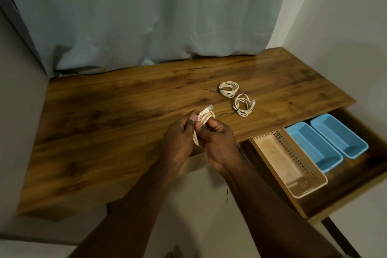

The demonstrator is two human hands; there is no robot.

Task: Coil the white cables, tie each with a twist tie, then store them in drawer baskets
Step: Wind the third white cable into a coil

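Observation:
My left hand point(178, 138) and my right hand point(217, 140) both grip one coiled white cable point(206, 115) above the desk's front edge; its clear plug sticks up on top. Two more coiled white cables lie on the wooden desk point(125, 111), each bound with a dark twist tie: one farther back point(228, 88), one nearer point(243, 105). To the right the drawer point(335, 201) stands pulled out, with a beige perforated basket point(293, 163) and two blue baskets, one left point(314, 146) and one right point(339, 136), all holding nothing.
A pale curtain point(146, 16) hangs behind the desk. A white wall rises on the right and another surface on the left. A thin dark strand point(227, 195) hangs below the desk edge near my right forearm.

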